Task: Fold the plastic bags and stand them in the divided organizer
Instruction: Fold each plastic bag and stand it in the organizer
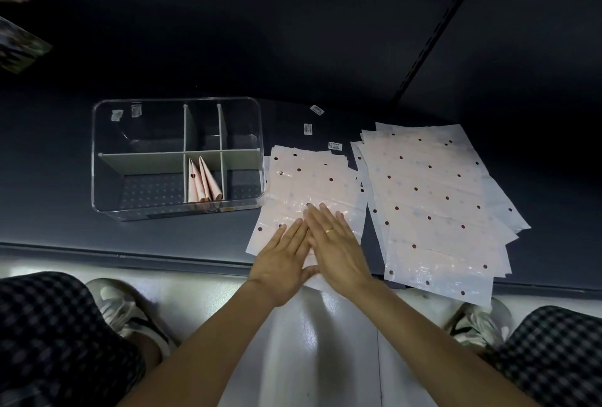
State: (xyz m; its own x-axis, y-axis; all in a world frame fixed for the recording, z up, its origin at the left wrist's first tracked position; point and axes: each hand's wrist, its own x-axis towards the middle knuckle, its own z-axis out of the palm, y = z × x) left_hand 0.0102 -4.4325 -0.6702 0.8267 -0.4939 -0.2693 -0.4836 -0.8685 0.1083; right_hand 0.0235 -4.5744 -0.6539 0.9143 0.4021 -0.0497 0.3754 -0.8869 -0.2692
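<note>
Both hands, left hand (pixel 282 256) and right hand (pixel 337 243), are lying flat with fingers straight, pressing a dotted pink plastic bag (pixel 309 185) on the dark shelf (pixel 65 195), between the clear divided organizer (pixel 107 211), which is holding folded bags (pixel 203 185), and the bag stack (pixel 436 201).

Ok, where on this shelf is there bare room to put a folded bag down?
Bare shelf lies left of the organizer, and along the front edge before it. A thin strip separates the flat bag under both hands from the bag stack. Crowded: behind the flat bag, three labels.
</note>
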